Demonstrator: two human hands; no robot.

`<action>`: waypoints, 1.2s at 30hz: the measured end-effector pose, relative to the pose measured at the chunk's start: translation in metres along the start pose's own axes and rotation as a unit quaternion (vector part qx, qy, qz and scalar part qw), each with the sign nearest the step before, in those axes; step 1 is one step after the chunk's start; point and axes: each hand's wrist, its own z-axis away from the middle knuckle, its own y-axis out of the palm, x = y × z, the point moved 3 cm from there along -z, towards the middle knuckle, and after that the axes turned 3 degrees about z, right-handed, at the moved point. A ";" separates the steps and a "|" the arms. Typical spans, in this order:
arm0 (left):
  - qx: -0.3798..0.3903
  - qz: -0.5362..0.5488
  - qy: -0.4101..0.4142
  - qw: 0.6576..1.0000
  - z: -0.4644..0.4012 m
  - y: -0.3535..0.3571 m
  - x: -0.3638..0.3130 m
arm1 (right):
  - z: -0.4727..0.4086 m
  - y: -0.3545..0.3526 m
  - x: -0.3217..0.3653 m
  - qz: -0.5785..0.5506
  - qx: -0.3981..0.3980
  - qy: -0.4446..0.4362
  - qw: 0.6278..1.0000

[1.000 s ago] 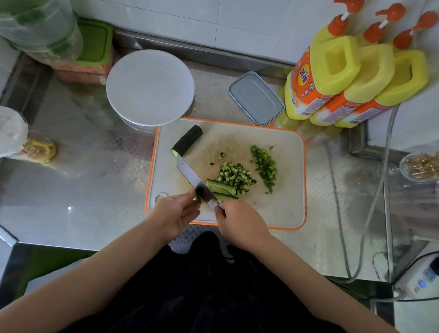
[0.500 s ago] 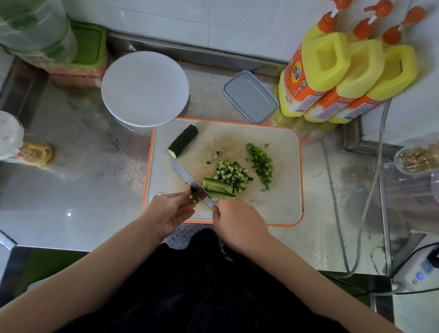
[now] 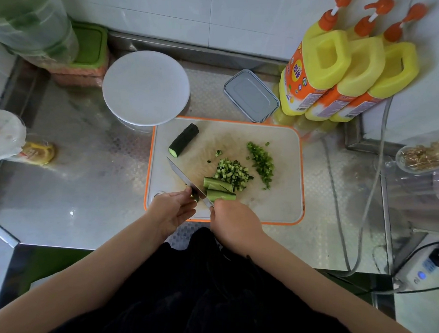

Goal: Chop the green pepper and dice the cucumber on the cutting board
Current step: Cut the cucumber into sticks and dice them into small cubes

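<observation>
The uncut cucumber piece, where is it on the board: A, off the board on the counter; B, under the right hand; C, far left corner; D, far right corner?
C: the cucumber piece lies alone at the board's far left corner, apart from the knife and the diced piles.

Arms: both bare from the lower frame edge up to the wrists, no sleeves in view.
Left hand (image 3: 171, 212): bare, no glove, ring or watch visible.
Right hand (image 3: 233, 224): bare, likewise unadorned.
Clothing: a black garment (image 3: 206, 293) fills the space between the forearms; soft, matte fabric with faint folds, no print discernible.
</observation>
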 end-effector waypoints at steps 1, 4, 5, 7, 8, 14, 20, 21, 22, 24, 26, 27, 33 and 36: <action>-0.001 0.001 -0.001 1.000 0.000 0.000 0.000 | 0.000 0.001 0.000 0.000 -0.002 0.000 1.000; -0.003 0.001 -0.005 1.000 -0.001 0.000 0.001 | -0.002 0.003 0.000 -0.001 -0.007 0.001 1.000; -0.004 0.001 -0.006 1.000 -0.001 0.001 0.001 | -0.003 0.004 0.000 -0.003 -0.008 0.002 1.000; -0.004 0.003 -0.005 1.000 -0.001 0.001 0.001 | -0.004 0.007 0.000 -0.005 -0.010 0.005 1.000; -0.003 0.004 -0.004 1.000 -0.001 0.001 0.002 | -0.005 0.009 0.000 -0.007 -0.011 0.004 1.000; -0.004 0.008 -0.002 1.000 -0.002 0.001 0.002 | -0.011 0.019 -0.002 -0.009 -0.015 0.003 1.000; -0.007 0.007 0.001 1.000 -0.001 0.001 0.002 | -0.013 0.024 -0.003 -0.016 -0.015 -0.007 1.000; -0.008 0.006 0.001 1.000 -0.001 0.001 0.002 | -0.014 0.025 -0.004 -0.018 -0.014 -0.006 1.000; -0.007 0.006 0.001 1.000 -0.001 0.001 0.002 | -0.014 0.026 -0.004 -0.020 -0.014 -0.007 1.000; -0.006 0.004 0.001 1.000 0.000 0.001 0.003 | -0.016 0.029 -0.005 -0.022 -0.017 -0.010 1.000; -0.003 0.004 0.001 1.000 0.001 0.001 0.003 | -0.016 0.031 -0.007 -0.025 -0.021 -0.011 0.999; -0.002 0.005 0.001 1.000 0.001 0.002 0.003 | -0.016 0.032 -0.007 -0.026 -0.023 -0.012 0.999; 0.000 0.006 0.003 1.000 0.002 0.002 0.003 | -0.020 0.039 -0.010 -0.035 -0.030 -0.008 0.999; -0.001 0.002 0.008 1.000 0.003 0.001 0.003 | -0.022 0.042 -0.010 -0.042 -0.025 -0.006 0.999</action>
